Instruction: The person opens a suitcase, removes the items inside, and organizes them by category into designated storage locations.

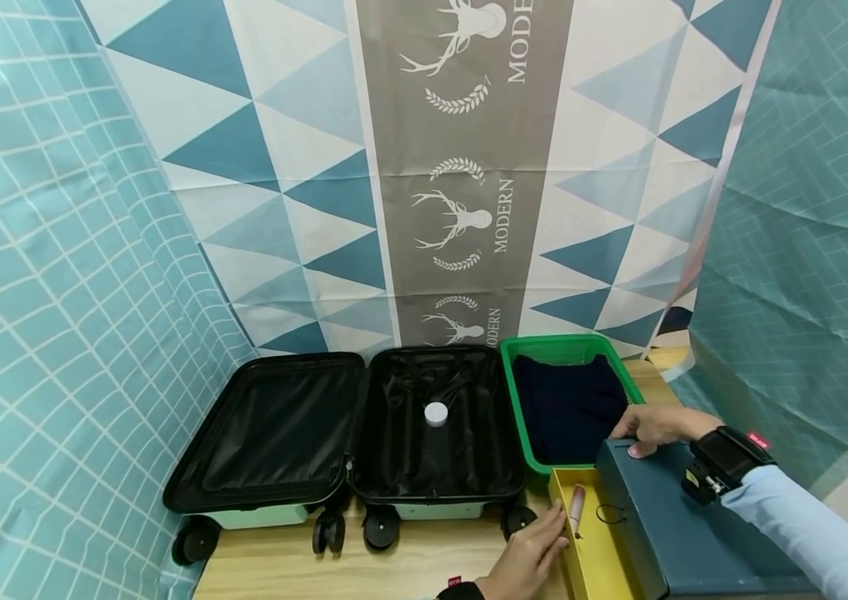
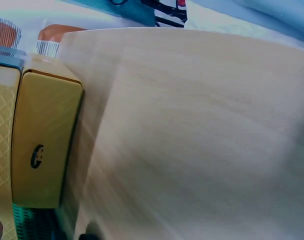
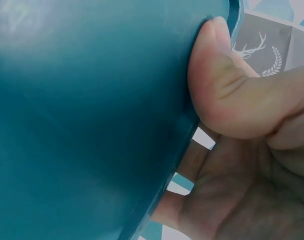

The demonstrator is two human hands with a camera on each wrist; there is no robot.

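A dark blue box stands at the front right, with a narrow yellow drawer-like tray along its left side. My right hand grips the blue box at its far left corner. In the right wrist view the thumb lies on the blue edge and the other fingers are partly hidden behind it. With fingers fairly straight, my left hand touches the tray's left outer wall. Inside the tray lie a slim pinkish tube and a thin black loop. Gold panels of the tray show in the left wrist view.
An open suitcase with black lining lies left of centre, a round white container in its right half. Beside it a green basket holds dark folded cloth. All stand on a wooden table; patterned sheets hang behind.
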